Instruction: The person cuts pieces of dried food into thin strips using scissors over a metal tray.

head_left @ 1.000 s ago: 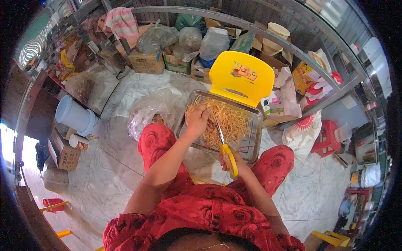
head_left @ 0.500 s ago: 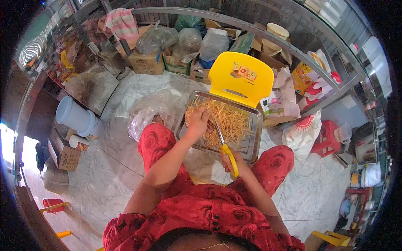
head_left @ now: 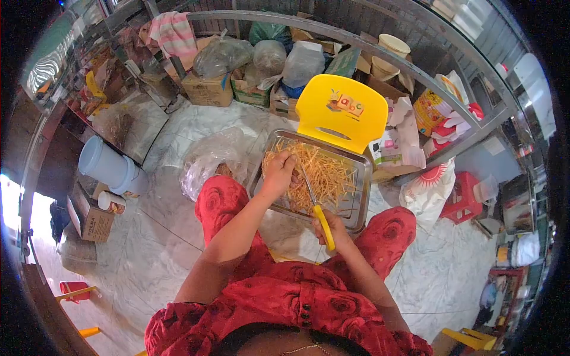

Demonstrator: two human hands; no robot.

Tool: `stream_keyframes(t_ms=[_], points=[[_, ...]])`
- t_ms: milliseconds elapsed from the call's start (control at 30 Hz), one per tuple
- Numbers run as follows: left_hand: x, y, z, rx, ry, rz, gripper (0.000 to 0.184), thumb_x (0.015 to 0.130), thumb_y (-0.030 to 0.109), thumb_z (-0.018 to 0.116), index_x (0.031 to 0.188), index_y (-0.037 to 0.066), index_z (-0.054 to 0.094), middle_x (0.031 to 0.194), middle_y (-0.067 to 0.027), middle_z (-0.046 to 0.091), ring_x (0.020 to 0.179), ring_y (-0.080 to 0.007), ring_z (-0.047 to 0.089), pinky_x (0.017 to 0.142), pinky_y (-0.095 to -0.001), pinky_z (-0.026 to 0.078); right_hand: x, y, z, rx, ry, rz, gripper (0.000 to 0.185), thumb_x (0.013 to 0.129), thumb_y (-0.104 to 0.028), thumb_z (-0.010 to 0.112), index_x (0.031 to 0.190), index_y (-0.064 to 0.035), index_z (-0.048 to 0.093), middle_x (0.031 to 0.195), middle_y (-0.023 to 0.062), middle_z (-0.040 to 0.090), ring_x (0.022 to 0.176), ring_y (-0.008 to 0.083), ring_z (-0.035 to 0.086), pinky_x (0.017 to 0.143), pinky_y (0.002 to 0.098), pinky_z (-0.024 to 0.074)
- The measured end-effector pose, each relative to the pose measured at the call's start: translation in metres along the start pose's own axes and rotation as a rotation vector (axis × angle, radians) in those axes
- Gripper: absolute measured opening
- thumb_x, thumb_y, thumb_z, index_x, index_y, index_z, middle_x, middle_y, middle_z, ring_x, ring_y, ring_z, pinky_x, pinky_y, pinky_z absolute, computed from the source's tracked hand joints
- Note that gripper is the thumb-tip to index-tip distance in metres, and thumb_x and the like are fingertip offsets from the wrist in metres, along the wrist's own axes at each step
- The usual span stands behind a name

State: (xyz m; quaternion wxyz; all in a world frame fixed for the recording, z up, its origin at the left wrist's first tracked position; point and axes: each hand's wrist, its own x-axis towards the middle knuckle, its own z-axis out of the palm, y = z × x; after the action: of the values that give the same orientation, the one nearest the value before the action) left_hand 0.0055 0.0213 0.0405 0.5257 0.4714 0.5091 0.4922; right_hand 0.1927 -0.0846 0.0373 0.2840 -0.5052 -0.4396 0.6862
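Note:
In front of me a metal tray [head_left: 360, 221] rests on a yellow chair [head_left: 341, 110] and holds a heap of thin, dry yellowish-brown strands [head_left: 329, 172]. My left hand [head_left: 280, 174] is closed over the left side of the heap, apparently gripping a bunch of strands; what lies inside the fist is mostly hidden. My right hand [head_left: 330, 228] grips the yellow handles of a pair of scissors [head_left: 322, 224]. The scissor blades point up and left, reaching over the strands close to my left fingers.
A clear plastic bag [head_left: 208, 160] lies left of the tray. Pale blue buckets [head_left: 107, 163] and a cardboard box [head_left: 92, 216] stand further left. Filled bags and boxes [head_left: 208, 89] line the back under a metal frame. On the right are a white sack [head_left: 430, 193] and a red stool [head_left: 463, 199].
The scissors have closed: their yellow handles have come together in my right hand. My left hand stays almost in the same place over the strands.

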Motion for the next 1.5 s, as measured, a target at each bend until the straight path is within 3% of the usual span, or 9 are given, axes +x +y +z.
stream_keyframes(t_ms=[67,367,500,567,800,1067,1367,1500], points=[[0.000,0.001,-0.001,0.027,-0.002,0.028,0.017,0.088,0.019,0.042,0.078,0.005,0.042,0.057,-0.0057,0.049,0.043,-0.0122,0.052,0.036,-0.0243,0.042,0.003,0.006,-0.003,-0.081,-0.039,-0.037,0.029,0.083,-0.037,0.051,0.091,-0.0085,0.048,0.057,-0.0011,0.046,0.041,0.0059,0.042,0.038,0.0192,0.0366],[-0.009,-0.003,0.012,-0.086,-0.127,-0.100,0.017,0.088,0.018,0.041,0.079,0.004,0.043,0.059,-0.0058,0.049,0.042,-0.0124,0.051,0.036,-0.0239,0.040,0.009,0.014,-0.005,0.025,-0.100,-0.121,0.044,0.082,-0.042,0.049,0.105,-0.0048,0.044,0.062,0.0023,0.048,0.043,0.0102,0.044,0.041,0.0216,0.0375],[-0.012,-0.002,0.015,-0.116,-0.101,-0.129,0.016,0.088,0.017,0.041,0.080,0.003,0.044,0.059,-0.0058,0.049,0.042,-0.0128,0.051,0.035,-0.0241,0.041,0.008,0.011,-0.004,0.001,-0.086,-0.110,0.046,0.082,-0.045,0.049,0.103,-0.0046,0.045,0.059,0.0021,0.047,0.041,0.0095,0.043,0.039,0.0216,0.0369],[-0.013,-0.001,0.016,-0.124,-0.077,-0.127,0.016,0.088,0.017,0.041,0.080,0.004,0.043,0.059,-0.0056,0.049,0.042,-0.0130,0.051,0.035,-0.0241,0.041,0.004,0.004,-0.002,0.045,-0.036,-0.039,0.033,0.079,-0.038,0.057,0.087,-0.0078,0.046,0.056,-0.0002,0.045,0.040,0.0079,0.042,0.036,0.0212,0.0366],[-0.013,0.000,0.016,-0.176,-0.073,-0.116,0.016,0.088,0.017,0.040,0.079,0.004,0.043,0.057,-0.0050,0.048,0.041,-0.0132,0.051,0.034,-0.0239,0.040,0.004,0.004,-0.002,0.019,-0.022,-0.012,0.030,0.080,-0.036,0.057,0.085,-0.0081,0.047,0.055,-0.0006,0.045,0.039,0.0074,0.042,0.035,0.0206,0.0361],[-0.026,0.002,0.026,-0.165,-0.149,-0.171,0.016,0.088,0.016,0.040,0.078,0.004,0.044,0.054,-0.0048,0.048,0.041,-0.0129,0.052,0.033,-0.0239,0.040,0.012,0.013,-0.002,0.071,-0.030,-0.138,0.036,0.082,-0.039,0.052,0.095,-0.0058,0.044,0.057,0.0000,0.045,0.040,0.0086,0.043,0.037,0.0221,0.0377],[-0.021,-0.012,0.025,-0.232,-0.177,-0.122,0.015,0.088,0.015,0.040,0.077,0.005,0.045,0.053,-0.0050,0.049,0.039,-0.0130,0.050,0.031,-0.0238,0.039,0.002,-0.002,0.001,0.009,0.054,-0.064,0.031,0.081,-0.038,0.055,0.081,-0.0076,0.050,0.047,-0.0034,0.041,0.038,0.0068,0.040,0.035,0.0201,0.0355],[-0.023,-0.010,0.026,-0.230,-0.180,-0.148,0.015,0.088,0.015,0.040,0.078,0.005,0.045,0.052,-0.0043,0.048,0.039,-0.0124,0.049,0.032,-0.0235,0.039,0.006,0.007,-0.004,-0.042,0.042,-0.057,0.032,0.082,-0.039,0.053,0.087,-0.0075,0.050,0.051,-0.0018,0.044,0.040,0.0077,0.043,0.037,0.0205,0.0371]])
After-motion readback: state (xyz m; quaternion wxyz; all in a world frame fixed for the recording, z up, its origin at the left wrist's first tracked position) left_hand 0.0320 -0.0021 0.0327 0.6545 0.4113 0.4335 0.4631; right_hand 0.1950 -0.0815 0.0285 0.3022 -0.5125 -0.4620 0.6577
